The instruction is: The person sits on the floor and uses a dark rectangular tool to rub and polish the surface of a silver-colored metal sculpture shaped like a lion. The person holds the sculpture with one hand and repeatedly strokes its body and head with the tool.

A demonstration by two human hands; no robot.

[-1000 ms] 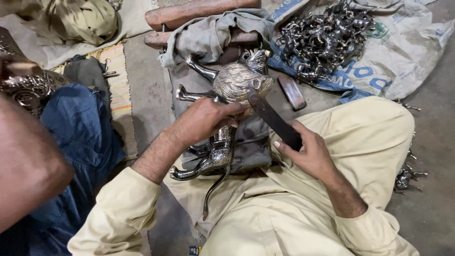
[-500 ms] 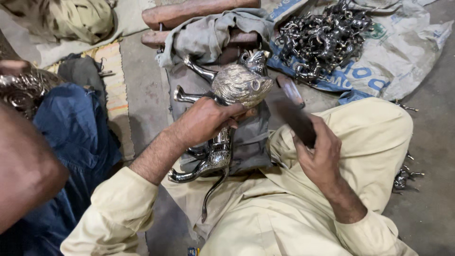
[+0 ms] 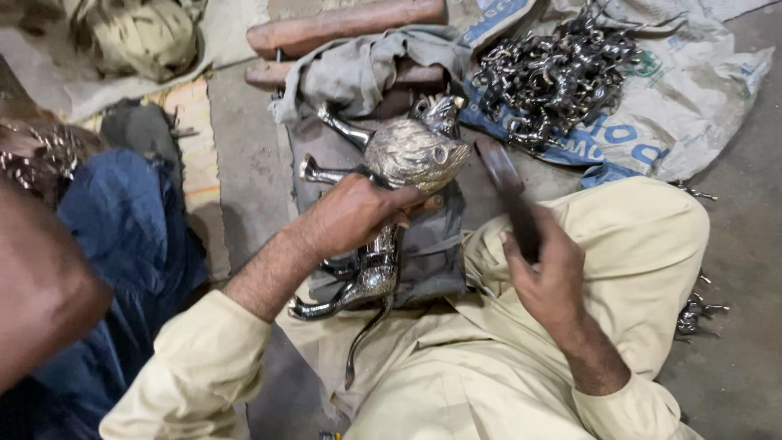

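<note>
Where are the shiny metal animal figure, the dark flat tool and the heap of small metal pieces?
metal animal figure [image 3: 415, 151], head view, on its textured mane.
dark flat tool [image 3: 503, 181], head view, on its blade above the right hand.
heap of small metal pieces [image 3: 550, 77], head view, on the heap's middle.

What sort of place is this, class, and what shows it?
Probably a floor-level metalworking workshop: a metal animal figure held in the left hand, a pile of metal castings on a sack.
</note>
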